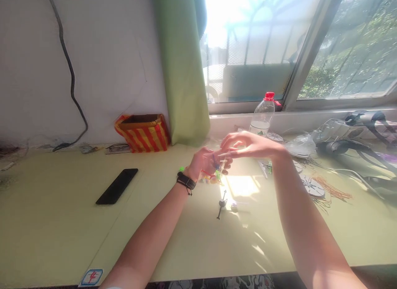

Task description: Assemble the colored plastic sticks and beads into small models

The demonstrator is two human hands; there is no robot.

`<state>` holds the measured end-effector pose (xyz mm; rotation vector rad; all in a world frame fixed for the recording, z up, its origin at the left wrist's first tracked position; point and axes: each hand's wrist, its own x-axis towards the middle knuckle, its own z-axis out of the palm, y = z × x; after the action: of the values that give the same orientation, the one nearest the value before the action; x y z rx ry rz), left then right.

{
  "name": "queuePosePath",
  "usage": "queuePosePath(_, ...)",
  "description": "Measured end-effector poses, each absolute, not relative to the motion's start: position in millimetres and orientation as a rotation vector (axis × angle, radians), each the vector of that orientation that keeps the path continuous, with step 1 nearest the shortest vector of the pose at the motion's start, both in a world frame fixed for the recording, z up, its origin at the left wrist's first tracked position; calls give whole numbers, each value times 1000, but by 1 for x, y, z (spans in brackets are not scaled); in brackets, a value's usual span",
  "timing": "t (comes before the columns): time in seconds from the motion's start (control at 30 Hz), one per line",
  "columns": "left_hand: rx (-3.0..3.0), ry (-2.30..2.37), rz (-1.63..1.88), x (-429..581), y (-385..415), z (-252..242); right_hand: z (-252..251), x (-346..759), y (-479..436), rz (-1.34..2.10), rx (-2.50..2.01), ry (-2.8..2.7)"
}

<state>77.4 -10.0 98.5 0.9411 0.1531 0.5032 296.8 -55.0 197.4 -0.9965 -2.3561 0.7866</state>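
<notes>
My left hand (207, 161), with a black band at the wrist, is curled closed around a small clear packet of bright beads (213, 175). My right hand (248, 145) hovers just above it, thumb and forefinger pinched at a thin blue thread or bead between the two hands, the other fingers spread. Both hands are held a little above the pale yellow-green table (62, 222). Below them a small dark pin-like tool (221, 204) lies on the table beside a tiny dark bead (234, 206).
A black phone (117, 186) lies at the left. A red-and-yellow striped box (143, 133) stands by the green curtain (182, 69). A red-capped water bottle (263, 116) is on the sill. Round discs, orange cord (333, 189), a plastic bag and cables crowd the right.
</notes>
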Motion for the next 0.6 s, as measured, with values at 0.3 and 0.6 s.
queuePosePath(0.3,1195,142,443,68,12,82,183,302,-46,645,-982,-2074)
queuePosePath(0.6,1543,365,477,51,18,91,174,293,-34,681,-1037,-2221)
